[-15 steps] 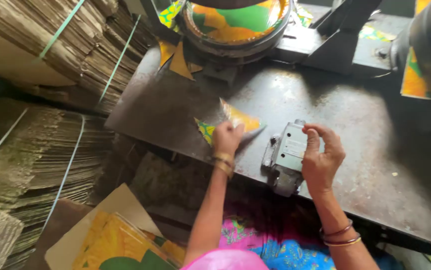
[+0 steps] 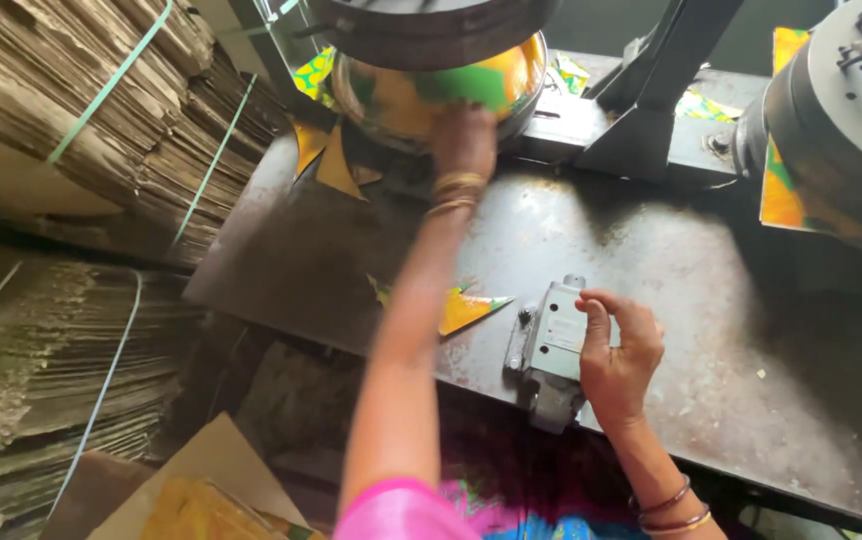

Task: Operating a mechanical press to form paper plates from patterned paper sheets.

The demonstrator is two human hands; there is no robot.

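Fingertips of your left hand (image 2: 463,140) press the printed bowl (image 2: 421,95) under the press, right hand (image 2: 619,360) curled on the switch box (image 2: 556,345), ready.

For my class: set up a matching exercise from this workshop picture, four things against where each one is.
Things:
1. left hand
2. right hand
3. yellow-green paper scrap
4. strapped cardboard stacks

Places:
A. on the grey control box
B. left of the metal table
C. at the round mould
D. flat on the table, beside the box

Pairs: 1-C, 2-A, 3-D, 4-B
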